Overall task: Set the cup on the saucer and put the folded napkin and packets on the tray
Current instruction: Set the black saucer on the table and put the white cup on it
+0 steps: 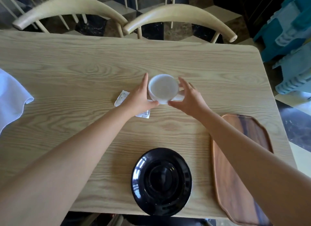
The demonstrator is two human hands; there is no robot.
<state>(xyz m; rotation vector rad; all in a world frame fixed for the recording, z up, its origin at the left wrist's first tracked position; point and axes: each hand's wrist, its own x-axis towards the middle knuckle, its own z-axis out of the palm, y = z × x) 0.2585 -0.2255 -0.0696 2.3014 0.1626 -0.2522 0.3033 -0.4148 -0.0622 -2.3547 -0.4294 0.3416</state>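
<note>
Fingers (145,81) of the left hand (139,97) and right hand (188,97) are spreading loosely around the white cup (162,89), flanking it at nine and three o'clock, not yet clearly gripping. It is looking rigid, breakable and smooth, so the walls or handle are suiting best. Packets (122,97) are lying beneath the left hand; saucer (161,182) at six o'clock, tray (239,166) at four, napkin (11,97) at nine on the surface (84,70)

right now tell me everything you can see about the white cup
The white cup looks ceramic, round and wide-mouthed, standing upright on the wooden table, mid-table beyond the black saucer. It looks empty. Its handle points right, under the right hand. The left hand flanks its other side; firm contact is unclear.
</note>
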